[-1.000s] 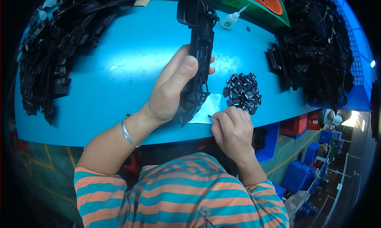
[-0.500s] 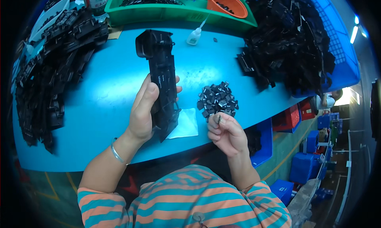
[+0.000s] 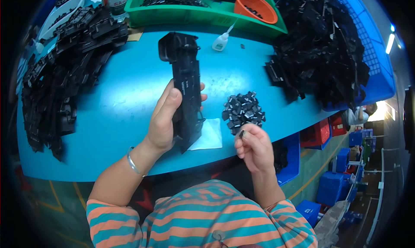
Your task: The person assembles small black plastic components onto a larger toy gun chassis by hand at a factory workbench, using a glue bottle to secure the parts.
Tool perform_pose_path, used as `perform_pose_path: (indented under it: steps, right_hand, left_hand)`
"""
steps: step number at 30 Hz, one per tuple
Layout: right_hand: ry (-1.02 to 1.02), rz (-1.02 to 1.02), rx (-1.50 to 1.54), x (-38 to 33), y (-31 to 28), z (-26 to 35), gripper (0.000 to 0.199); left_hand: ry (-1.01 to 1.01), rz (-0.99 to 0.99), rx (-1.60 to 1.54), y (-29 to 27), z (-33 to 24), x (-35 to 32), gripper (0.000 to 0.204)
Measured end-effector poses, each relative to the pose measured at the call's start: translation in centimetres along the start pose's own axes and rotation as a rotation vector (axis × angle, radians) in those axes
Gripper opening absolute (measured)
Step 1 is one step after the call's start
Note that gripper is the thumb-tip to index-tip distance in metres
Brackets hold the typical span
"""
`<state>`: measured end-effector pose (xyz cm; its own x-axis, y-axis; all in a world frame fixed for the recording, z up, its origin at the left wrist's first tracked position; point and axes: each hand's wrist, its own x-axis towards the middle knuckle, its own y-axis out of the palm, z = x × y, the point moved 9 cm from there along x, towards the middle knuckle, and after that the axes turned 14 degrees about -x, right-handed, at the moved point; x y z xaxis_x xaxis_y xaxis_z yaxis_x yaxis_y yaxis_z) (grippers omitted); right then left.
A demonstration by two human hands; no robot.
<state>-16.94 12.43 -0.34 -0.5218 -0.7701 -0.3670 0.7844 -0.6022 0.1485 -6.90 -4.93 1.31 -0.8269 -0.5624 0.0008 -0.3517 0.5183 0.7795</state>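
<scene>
Our left grip (image 3: pixel 161 122) clasps a long black housing (image 3: pixel 186 88) over the table (image 3: pixel 129 81); our right grip (image 3: pixel 258 152) pinches a small dark piece (image 3: pixel 242 134) beside the block pile (image 3: pixel 243 111). Far, a green tray (image 3: pixel 173 16) holds an orange bowl (image 3: pixel 263 4) of dark bits (image 3: pixel 253 12); right, black parts (image 3: pixel 320 45) crowd a blue crate (image 3: pixel 382 86).

A factory workshop: heaps of alike black parts (image 3: pixel 49 105) lie at the left and right of a blue surface (image 3: pixel 125 140), a green tray (image 3: pixel 173 18) stands far, blue bins (image 3: pixel 331 189) stand at right, and yellow lines (image 3: pixel 56 196) mark the green floor (image 3: pixel 313 161).
</scene>
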Motion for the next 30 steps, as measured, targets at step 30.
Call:
perform_pose_path:
  steps: [30]
  right_hand:
    - [-1.085,-0.278,-1.206,-3.6,7.7,7.3,0.021]
  left_hand:
    - [-0.096,0.193,-0.293,1.5,0.6,-0.4,0.078]
